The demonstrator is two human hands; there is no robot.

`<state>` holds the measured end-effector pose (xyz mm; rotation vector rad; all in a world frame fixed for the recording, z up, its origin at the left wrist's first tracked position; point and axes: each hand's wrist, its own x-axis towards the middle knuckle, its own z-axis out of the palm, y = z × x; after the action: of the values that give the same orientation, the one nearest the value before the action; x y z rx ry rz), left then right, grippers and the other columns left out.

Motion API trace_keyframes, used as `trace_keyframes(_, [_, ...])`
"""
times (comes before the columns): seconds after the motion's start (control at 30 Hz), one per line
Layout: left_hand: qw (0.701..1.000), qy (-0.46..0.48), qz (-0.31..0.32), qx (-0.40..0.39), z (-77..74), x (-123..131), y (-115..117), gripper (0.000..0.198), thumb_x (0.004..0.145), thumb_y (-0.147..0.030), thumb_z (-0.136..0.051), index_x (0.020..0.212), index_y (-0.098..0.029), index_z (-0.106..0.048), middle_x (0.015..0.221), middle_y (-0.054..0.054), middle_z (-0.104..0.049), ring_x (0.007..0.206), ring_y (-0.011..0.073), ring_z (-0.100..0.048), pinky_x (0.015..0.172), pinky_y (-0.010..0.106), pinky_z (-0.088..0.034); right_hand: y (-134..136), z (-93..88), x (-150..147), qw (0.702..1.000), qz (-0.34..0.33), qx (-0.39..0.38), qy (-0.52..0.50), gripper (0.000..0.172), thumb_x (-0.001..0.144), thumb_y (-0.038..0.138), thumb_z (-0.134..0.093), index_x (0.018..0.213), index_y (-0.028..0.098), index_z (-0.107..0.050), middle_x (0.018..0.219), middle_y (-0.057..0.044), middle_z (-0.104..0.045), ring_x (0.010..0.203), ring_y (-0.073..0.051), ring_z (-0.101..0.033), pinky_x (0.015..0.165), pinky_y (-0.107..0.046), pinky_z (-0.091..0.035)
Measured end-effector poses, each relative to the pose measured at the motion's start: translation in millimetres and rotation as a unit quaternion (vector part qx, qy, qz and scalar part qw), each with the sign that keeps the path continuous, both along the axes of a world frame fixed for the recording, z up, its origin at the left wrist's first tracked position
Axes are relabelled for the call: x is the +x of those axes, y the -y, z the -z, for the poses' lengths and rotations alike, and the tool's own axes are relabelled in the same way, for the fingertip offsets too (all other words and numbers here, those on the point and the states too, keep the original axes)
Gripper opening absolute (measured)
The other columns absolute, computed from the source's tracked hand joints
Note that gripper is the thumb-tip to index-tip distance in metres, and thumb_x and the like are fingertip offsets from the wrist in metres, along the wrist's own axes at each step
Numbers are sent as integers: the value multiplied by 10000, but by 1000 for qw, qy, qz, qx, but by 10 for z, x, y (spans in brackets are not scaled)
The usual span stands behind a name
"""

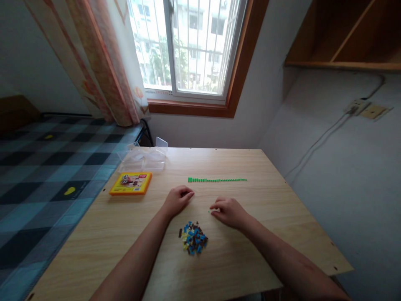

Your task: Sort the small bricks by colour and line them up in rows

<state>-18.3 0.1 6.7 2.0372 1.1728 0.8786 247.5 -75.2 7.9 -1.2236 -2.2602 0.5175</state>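
Note:
My left hand [179, 200] rests on the wooden table with its fingers curled together, and nothing shows in it. To the right, the thumb and forefinger of my right hand [230, 212] come close together in a pinch. A tiny green toy brick [209, 211] shows at those fingertips. Beyond both hands, a long row of green toy bricks [216, 180] runs left to right, larger pieces at the left end and smaller toward the right. Nearer to me, between my forearms, lies a pile of blue, brown and pale yellow bricks [194, 239].
A yellow-orange box [130, 184] with a printed picture lies at the table's left side. Behind it stand clear plastic trays [145, 160]. The wooden table [263, 251] borders a checked bed [62, 167] on the left; a wall with a cable is at right.

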Motion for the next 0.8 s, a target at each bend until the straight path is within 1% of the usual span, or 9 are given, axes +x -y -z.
trace_keyframes(0.1, [1000, 4, 0, 3, 20, -3, -4, 240, 878, -372, -612, 816, -180, -741, 819, 55, -745, 769, 195, -648, 726, 313, -487, 10, -27, -119, 999, 5, 21, 37, 129, 866, 222, -675, 927, 260, -783, 893, -29, -736, 795, -168, -673, 739, -256, -480])
trace_keyframes(0.23, [1000, 6, -5, 0, 26, 2, -2, 230, 870, -363, -622, 809, -179, -746, 803, 52, -740, 748, 191, -644, 710, 308, -491, -10, -1, -139, 997, 3, 38, 71, 145, 865, 179, -652, 860, 261, -772, 843, -17, -722, 772, -160, -663, 710, -243, -461])
trace_keyframes(0.3, [1000, 7, -6, -1, 18, 7, 4, 231, 867, -365, -625, 805, -179, -746, 807, 53, -742, 754, 192, -646, 712, 309, -493, -9, 2, -146, 995, 1, 48, 83, 148, 891, 196, -632, 849, 252, -763, 842, -23, -721, 772, -157, -657, 703, -238, -452])
trace_keyframes(0.4, [1000, 12, -6, -1, 6, 9, 10, 228, 863, -367, -631, 799, -180, -743, 808, 51, -744, 756, 192, -648, 711, 307, -492, 4, -18, -167, 991, 2, 67, 117, 198, 945, 235, -580, 827, 233, -739, 836, -35, -711, 771, -158, -645, 691, -239, -432])
trace_keyframes(0.53, [1000, 16, -1, -1, 4, 5, 12, 223, 865, -368, -635, 802, -185, -745, 810, 48, -744, 760, 195, -653, 715, 310, -496, 17, -35, -174, 983, 18, 86, 159, 249, 985, 259, -533, 810, 225, -707, 826, -40, -691, 771, -158, -634, 672, -234, -407])
trace_keyframes(0.67, [1000, 16, 0, -4, 10, 5, 12, 241, 868, -383, -630, 811, -180, -748, 815, 54, -746, 765, 197, -653, 710, 309, -499, 12, 1, -133, 985, 20, 81, 150, 239, 1001, 264, -516, 879, 240, -720, 837, -39, -690, 792, -158, -639, 691, -227, -419])
trace_keyframes(0.8, [1000, 16, -1, -3, 7, 9, 10, 242, 870, -383, -626, 806, -182, -747, 813, 53, -746, 761, 195, -652, 704, 306, -494, -5, 72, -64, 993, 21, 60, 97, 220, 1002, 245, -515, 1002, 254, -734, 879, -43, -701, 828, -163, -652, 747, -236, -459])
